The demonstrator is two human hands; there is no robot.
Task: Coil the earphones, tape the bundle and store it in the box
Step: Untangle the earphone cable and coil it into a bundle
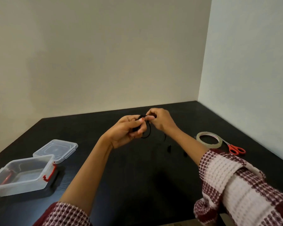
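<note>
Head: fingers [140,130] together, seemingly around earphones [147,137].

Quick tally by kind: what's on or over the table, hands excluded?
earphones: 1
box: 1
lid: 1
tape roll: 1
scissors: 1
Total: 5
</note>
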